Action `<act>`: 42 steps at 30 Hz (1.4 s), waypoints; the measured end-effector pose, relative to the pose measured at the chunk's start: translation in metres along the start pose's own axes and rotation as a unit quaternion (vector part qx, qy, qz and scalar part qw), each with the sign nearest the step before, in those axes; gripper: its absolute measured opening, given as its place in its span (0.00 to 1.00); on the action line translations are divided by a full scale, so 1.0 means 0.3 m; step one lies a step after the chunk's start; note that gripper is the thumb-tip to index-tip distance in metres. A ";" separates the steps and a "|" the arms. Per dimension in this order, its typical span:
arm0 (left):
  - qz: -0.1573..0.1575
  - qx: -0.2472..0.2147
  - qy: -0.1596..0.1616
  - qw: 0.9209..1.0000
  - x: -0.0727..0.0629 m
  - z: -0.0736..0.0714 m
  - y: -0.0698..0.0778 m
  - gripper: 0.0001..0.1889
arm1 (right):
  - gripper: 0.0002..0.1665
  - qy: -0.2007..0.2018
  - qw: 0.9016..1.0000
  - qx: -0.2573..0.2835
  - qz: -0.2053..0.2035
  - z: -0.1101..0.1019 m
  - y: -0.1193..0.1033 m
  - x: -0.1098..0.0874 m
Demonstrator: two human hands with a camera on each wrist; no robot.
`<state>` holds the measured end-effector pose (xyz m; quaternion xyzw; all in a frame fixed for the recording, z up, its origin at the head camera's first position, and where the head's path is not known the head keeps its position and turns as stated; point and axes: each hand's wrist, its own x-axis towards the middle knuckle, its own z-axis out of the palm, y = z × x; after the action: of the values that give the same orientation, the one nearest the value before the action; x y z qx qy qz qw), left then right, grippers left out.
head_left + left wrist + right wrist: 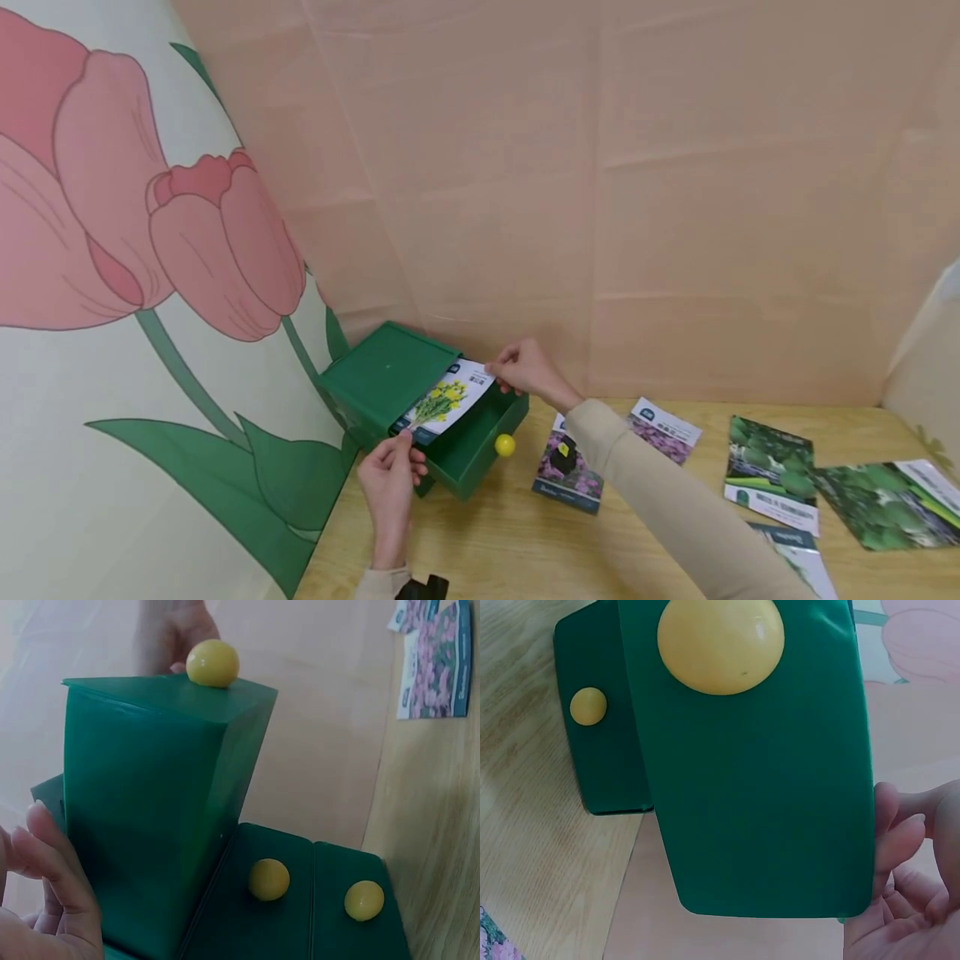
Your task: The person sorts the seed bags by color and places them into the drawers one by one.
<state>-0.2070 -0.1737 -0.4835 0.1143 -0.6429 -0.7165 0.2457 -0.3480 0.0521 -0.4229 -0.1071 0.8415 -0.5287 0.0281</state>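
Observation:
A flat packet [450, 398] printed with yellow flowers lies at a slant over the pulled-out top drawer [468, 477] of a green cabinet [386, 367]. My left hand [390, 479] pinches its near corner between thumb and fingers. At the far right corner, the right hand [528, 367] pinches the packet's edge, just above the drawer's back wall. A yellow knob [505, 446] sits on the drawer front. In the right wrist view, the drawer front [765, 802] hides the packet, and the right-hand fingers [900, 844] show beside its edge.
Two shut drawers with yellow knobs [268, 880] sit below the open one. Right of the cabinet, pink-flower packets [572, 479] lie on the wooden table [525, 550]. Green-leaf packets [772, 454] lie farther right. A tulip-painted wall [225, 242] stands close on the left.

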 end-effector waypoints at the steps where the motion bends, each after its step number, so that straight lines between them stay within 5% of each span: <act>1: 0.002 0.002 0.002 1.000 0.000 0.001 0.001 0.18 | 0.10 0.002 1.000 -0.005 0.001 0.001 -0.001 0.002; 28: 0.021 0.039 -0.030 0.999 -0.016 -0.018 0.023 0.13 | 0.17 0.017 0.995 -0.095 0.020 0.041 -0.046 0.006; 42: 0.022 0.080 -0.007 0.997 -0.014 -0.010 0.016 0.14 | 0.28 0.067 0.974 -0.213 -0.032 0.093 -0.045 0.026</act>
<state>-0.2010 -0.1745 -0.4798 0.1145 -0.7024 -0.6578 0.2467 -0.3491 0.0202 -0.4226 -0.1012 0.9308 -0.3444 -0.0688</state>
